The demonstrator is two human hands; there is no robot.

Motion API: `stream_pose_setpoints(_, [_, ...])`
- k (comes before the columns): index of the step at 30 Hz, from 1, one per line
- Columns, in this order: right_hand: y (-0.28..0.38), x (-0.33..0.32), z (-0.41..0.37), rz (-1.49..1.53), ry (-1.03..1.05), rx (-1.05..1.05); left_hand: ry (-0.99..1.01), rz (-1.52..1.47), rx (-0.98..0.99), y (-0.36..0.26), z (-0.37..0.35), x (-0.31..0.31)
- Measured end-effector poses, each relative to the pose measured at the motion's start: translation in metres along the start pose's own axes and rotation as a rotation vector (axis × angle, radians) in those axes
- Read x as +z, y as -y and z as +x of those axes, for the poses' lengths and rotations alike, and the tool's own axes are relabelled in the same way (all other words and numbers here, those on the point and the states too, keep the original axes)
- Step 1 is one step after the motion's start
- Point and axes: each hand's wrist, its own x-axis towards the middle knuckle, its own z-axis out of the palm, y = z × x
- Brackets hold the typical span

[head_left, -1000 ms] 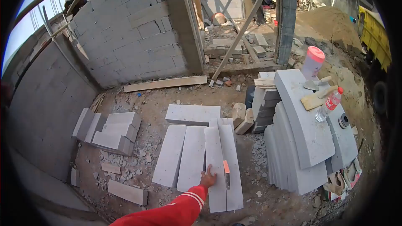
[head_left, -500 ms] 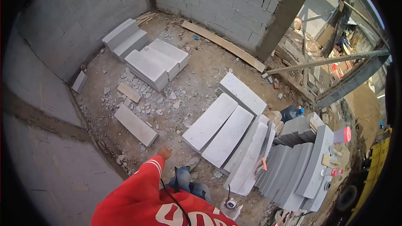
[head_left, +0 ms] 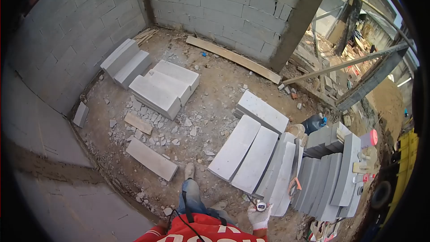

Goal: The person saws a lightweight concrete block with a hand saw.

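My right hand [head_left: 259, 218], in a white knitted glove, is closed around a small tape measure [head_left: 261, 206] with a pale round face. A thin dark strip sticks out from its upper left. Just beyond it lie long pale grey blocks [head_left: 255, 154] set side by side. At the bottom edge, my left hand [head_left: 162, 225] is low beside my red sleeve, dim and partly cut off, so its fingers cannot be made out. One shoe [head_left: 189, 170] points forward on the rubble-strewn ground, near a single long block [head_left: 152, 157].
More blocks [head_left: 163, 87] are stacked ahead. A wooden plank [head_left: 233, 59] lies along the back wall. To the right, an orange-handled tool [head_left: 294, 183] rests among blocks, near a dark jug [head_left: 313, 123], a pink-lidded container [head_left: 369, 138] and a bottle [head_left: 363, 178]. Broken chips [head_left: 154, 123] litter the ground.
My left arm has drawn back from in front of me to the bottom edge. The hand with the tape measure appears farther right, and one foot has come forward.
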Motion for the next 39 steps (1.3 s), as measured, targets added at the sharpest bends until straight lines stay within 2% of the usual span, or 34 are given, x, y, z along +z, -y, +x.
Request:
stream_pose_setpoints(1, [-0.011,0.002,0.02,0.04,0.031,0.066,0.118,-0.23,-0.281,0.008,-0.006,-0.004])
stream_pose_setpoints(2, [-0.024,0.019,0.027,-0.01,0.185,0.208,0.172,-0.279,-0.374,0.005,-0.003,-0.008])
stream_pose_setpoints(3, [-0.041,0.04,0.033,-0.057,0.191,0.22,0.186,-0.31,-0.408,0.003,0.01,-0.02])
stream_pose_setpoints(5, [-0.078,0.092,0.053,-0.146,0.107,0.19,0.178,-0.352,-0.432,0.002,0.045,-0.05])
stream_pose_setpoints(7, [-0.116,0.135,0.09,-0.146,0.154,0.206,0.148,-0.394,-0.432,-0.001,0.094,-0.093])
stream_pose_setpoints(8, [-0.136,0.155,0.095,-0.154,0.157,0.064,0.113,-0.413,-0.427,-0.002,0.12,-0.119])
stream_pose_setpoints(9, [-0.145,0.166,0.124,-0.109,0.145,0.148,0.063,-0.438,-0.41,-0.007,0.152,-0.147])
stream_pose_setpoints(11, [-0.167,0.212,0.136,-0.043,0.167,0.102,-0.095,-0.51,-0.32,-0.036,0.224,-0.219])
stream_pose_setpoints(12, [-0.173,0.231,0.137,-0.031,0.195,0.091,-0.227,-0.391,-0.107,-0.049,0.28,-0.255])
stream_pose_setpoints(13, [-0.179,0.248,0.139,-0.017,0.223,0.083,-0.313,-0.586,-0.006,-0.131,0.291,-0.328])
stream_pose_setpoints(14, [-0.183,0.27,0.131,-0.025,0.2,0.057,-0.462,-0.603,0.262,-0.186,0.32,-0.383])
stream_pose_setpoints(15, [-0.187,0.294,0.12,-0.035,0.178,0.031,-0.523,-0.549,0.524,-0.289,0.288,-0.473])
stream_pose_setpoints(16, [-0.19,0.315,0.11,-0.048,0.121,-0.005,-0.565,-0.685,0.639,-0.378,0.25,-0.542])
stream_pose_setpoints(17, [-0.192,0.317,0.11,-0.047,0.102,-0.004,-0.657,-0.768,0.893,-0.442,0.22,-0.595])
stream_pose_setpoints(20, [-0.173,0.325,0.136,-0.008,0.103,0.002,-1.146,-0.824,1.604,-0.57,0.114,-0.701])
stream_pose_setpoints(21, [-0.165,0.313,0.152,-0.023,0.126,0.029,-1.137,-0.849,1.945,-0.59,0.085,-0.728])
stream_pose_setpoints(22, [-0.156,0.301,0.168,-0.038,0.149,0.056,-1.217,-0.995,2.013,-0.62,0.064,-0.736])
stream_pose_setpoints(23, [-0.14,0.278,0.18,-0.048,0.345,0.204,-1.311,-1.137,2.073,-0.65,0.044,-0.744])
stream_pose_setpoints(24, [-0.138,0.273,0.19,-0.056,0.214,0.126,-1.417,-1.268,2.119,-0.68,0.024,-0.753])
stream_pose_setpoints(25, [-0.133,0.28,0.198,-0.061,0.083,0.046,-1.437,-1.154,2.207,-0.7,0.028,-0.761])
stream_pose_setpoints(27, [-0.135,0.324,0.207,0.021,-0.138,-0.278,-1.414,-0.959,2.262,-0.725,0.056,-0.767])
stream_pose_setpoints(30, [-0.095,0.397,0.227,0.113,-0.052,-0.322,-1.431,-0.85,2.232,-0.783,0.098,-0.779])
stream_pose_setpoints(31, [-0.08,0.431,0.256,0.207,-0.135,-0.436,-1.456,-0.842,2.237,-0.803,0.11,-0.783])
stream_pose_setpoints(32, [-0.045,0.469,0.289,0.214,0.059,-0.377,-1.449,-0.842,2.23,-0.825,0.123,-0.786])
stream_pose_setpoints(34, [-0.006,0.542,0.301,0.258,0.136,-0.364,-1.445,-0.818,2.237,-0.869,0.14,-0.797])
stream_pose_setpoints(35, [0.017,0.639,0.268,0.283,0.052,-0.417,-1.437,-0.811,2.236,-0.888,0.149,-0.801])
stream_pose_setpoints(37, [0.084,0.742,0.261,-0.089,0.413,-0.446,-1.446,-0.814,2.228,-0.922,0.164,-0.811])
stream_pose_setpoints(38, [0.109,0.808,0.229,-0.157,0.576,-0.413,-1.447,-0.815,2.221,-0.937,0.17,-0.814])
stream_pose_setpoints(39, [0.118,0.873,0.196,-0.213,0.585,-0.561,-1.449,-0.807,2.213,-0.951,0.176,-0.819])
